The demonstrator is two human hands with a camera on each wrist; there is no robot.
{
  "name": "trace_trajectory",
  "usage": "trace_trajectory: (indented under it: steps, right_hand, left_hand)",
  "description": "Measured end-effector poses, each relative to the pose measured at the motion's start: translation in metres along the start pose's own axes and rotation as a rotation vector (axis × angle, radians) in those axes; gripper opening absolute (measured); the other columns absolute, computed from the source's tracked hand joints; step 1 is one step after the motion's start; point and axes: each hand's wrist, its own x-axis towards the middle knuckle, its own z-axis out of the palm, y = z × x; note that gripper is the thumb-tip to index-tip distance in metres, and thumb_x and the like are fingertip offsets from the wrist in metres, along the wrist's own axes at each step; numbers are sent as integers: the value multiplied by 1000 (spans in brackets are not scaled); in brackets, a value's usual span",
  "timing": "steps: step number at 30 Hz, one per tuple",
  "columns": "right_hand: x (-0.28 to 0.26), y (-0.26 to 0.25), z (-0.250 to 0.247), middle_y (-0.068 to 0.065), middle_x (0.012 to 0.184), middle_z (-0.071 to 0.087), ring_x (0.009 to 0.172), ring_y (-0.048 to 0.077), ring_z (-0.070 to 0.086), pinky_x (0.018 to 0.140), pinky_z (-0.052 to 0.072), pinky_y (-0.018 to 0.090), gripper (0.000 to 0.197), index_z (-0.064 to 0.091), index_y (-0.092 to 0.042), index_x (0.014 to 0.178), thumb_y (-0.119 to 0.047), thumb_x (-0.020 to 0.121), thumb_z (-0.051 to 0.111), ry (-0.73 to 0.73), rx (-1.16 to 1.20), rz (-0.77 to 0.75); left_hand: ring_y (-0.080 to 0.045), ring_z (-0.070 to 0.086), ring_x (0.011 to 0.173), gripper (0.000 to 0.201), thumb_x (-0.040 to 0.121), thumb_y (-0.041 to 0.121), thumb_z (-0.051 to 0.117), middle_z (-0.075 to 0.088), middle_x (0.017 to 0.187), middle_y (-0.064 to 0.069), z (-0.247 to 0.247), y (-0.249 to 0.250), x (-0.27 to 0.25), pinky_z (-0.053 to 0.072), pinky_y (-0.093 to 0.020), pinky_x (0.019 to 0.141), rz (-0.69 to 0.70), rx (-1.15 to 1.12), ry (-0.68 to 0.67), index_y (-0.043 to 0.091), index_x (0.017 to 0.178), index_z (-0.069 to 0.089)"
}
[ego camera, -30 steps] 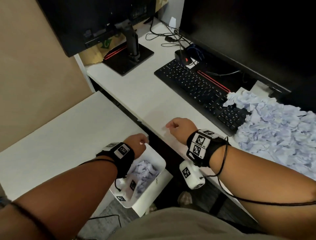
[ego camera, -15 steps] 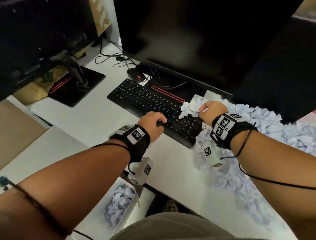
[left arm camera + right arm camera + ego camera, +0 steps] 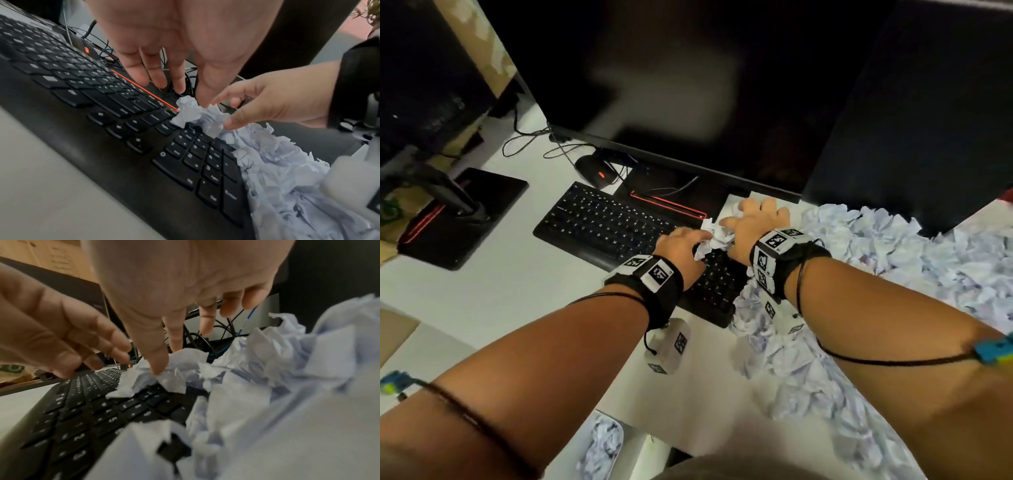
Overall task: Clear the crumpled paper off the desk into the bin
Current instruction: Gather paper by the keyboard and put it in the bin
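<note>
Office: desk (image 3: 482, 308), keyboard (image 3: 602, 226), monitor (image 3: 688, 85).

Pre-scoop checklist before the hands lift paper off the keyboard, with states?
1. Left hand free to scoop: ok, fingers extended, holding nothing.
2. Right hand free: ok, thumb touching the wad, no grip.
3. Paper wad between both hands: ok.
4. Wad clear of keyboard: not ok, it lies on the keys.
5. Bin has room: cannot tell, paper already inside.
6. Rest of pile cleared: not ok.

left hand (image 3: 681, 245): palm down, fingers extended, loose | right hand (image 3: 755, 224): beside it, fingers spread, relaxed
</note>
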Motion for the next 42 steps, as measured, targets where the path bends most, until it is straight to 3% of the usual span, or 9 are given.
trace_trajectory:
  steps: [6, 10, 13, 17, 22, 26, 29, 36, 42]
  right_hand:
    - [0, 7, 0, -8, 120, 56, 121, 23, 34, 100, 25, 45, 29, 58, -41, 118, -42, 90, 51, -74, 110, -50]
    - [-11, 17, -11, -4, 104, 55, 116, 23, 43, 93, 36, 37, 28, 63, -25, 109, -43, 91, 51, -65, 189, -66]
    - [-20, 26, -16, 1, 92, 50, 98, 23, 53, 74, 39, 29, 23, 57, -12, 78, -33, 86, 57, 12, 363, -77]
    - [-23, 38, -18, 17, 105, 66, 99, 32, 60, 82, 50, 38, 32, 33, -15, 56, -5, 78, 54, 128, 677, -38]
    - [-24, 40, -12, 7, 82, 56, 78, 28, 54, 57, 41, 30, 27, 40, -18, 67, 6, 78, 41, 149, 717, 42]
    - [-29, 31, -5, -4, 87, 55, 78, 18, 54, 60, 39, 24, 8, 57, -25, 86, -25, 80, 61, 9, 587, 37]
    - [-32, 22, 1, -5, 96, 58, 86, 16, 57, 65, 41, 25, 38, 58, -31, 112, -46, 78, 66, -88, 364, -61]
    - [-20, -1, 10, 3, 106, 61, 98, 24, 58, 72, 45, 32, 45, 60, -21, 112, -51, 79, 64, -154, 173, -72]
    - [-19, -3, 13, 4, 99, 61, 93, 26, 59, 70, 45, 32, 24, 61, -17, 110, -23, 88, 55, -144, 112, -91]
  left_hand:
    - [-21, 43, 128, 70, 81, 12, 65, 36, 145, -2, 10, -1, 16, 34, -26, 108, -38, -96, -78, 32, 142, 35]
    - [-22, 52, 115, 46, 86, 22, 63, 52, 127, -4, 13, 3, 19, 39, -25, 97, -43, 38, -80, 24, 131, 51]
    - [-20, 59, 103, 19, 86, 23, 64, 63, 110, -1, 16, -1, 19, 47, -26, 91, -80, -28, -50, 21, 105, 66]
    - [-17, 62, 87, 7, 85, 27, 63, 68, 97, 1, 12, -3, 18, 51, -27, 81, -97, -39, -44, 22, 87, 67]
    - [-21, 50, 106, 26, 80, 31, 69, 50, 116, 1, 11, -4, 17, 44, -32, 93, -53, -12, 38, 24, 103, 57]
    - [-26, 32, 127, 57, 85, 13, 59, 35, 143, 8, 13, 7, 22, 32, -34, 108, 84, 76, -47, 37, 134, 42]
    - [-24, 28, 137, 68, 83, 6, 55, 25, 151, 5, 18, 7, 29, 28, -33, 114, 118, 144, -186, 36, 141, 35]
    - [-17, 53, 112, 49, 82, 31, 67, 48, 128, 0, 17, 0, 27, 40, -23, 95, 80, 139, -114, 28, 129, 52]
    - [-18, 57, 101, 25, 89, 36, 58, 58, 115, 0, 14, 5, 24, 44, -25, 86, 75, 141, -89, 22, 108, 66]
